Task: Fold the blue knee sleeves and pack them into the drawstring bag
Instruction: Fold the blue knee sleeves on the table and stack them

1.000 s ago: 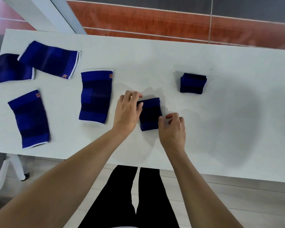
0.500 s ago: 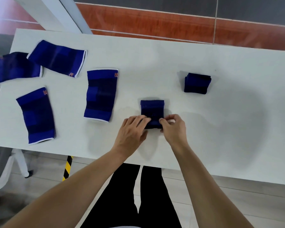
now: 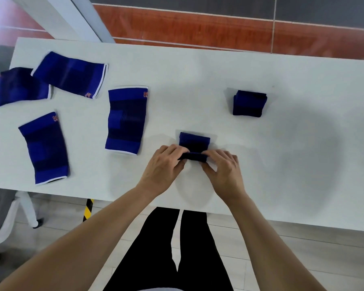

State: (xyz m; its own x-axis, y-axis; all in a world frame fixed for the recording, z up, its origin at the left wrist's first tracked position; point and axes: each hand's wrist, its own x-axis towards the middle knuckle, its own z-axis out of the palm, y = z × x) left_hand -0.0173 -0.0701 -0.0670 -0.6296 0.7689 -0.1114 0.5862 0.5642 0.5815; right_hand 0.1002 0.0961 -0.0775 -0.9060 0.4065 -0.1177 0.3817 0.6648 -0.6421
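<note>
Pinching the near edge of a half-folded knee sleeve (image 3: 194,143) from both sides, the left hand (image 3: 163,164) and the right hand (image 3: 224,171) have their fingers curled on the cloth near the front of the white table (image 3: 282,154); the edge is lifted and rolled over. One folded sleeve (image 3: 249,103) lies further back to the right; four flat sleeves (image 3: 126,119) lie well apart to the left.

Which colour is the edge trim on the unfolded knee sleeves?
White, seen in the head view, for example along the near end of the middle unfolded knee sleeve.
</note>
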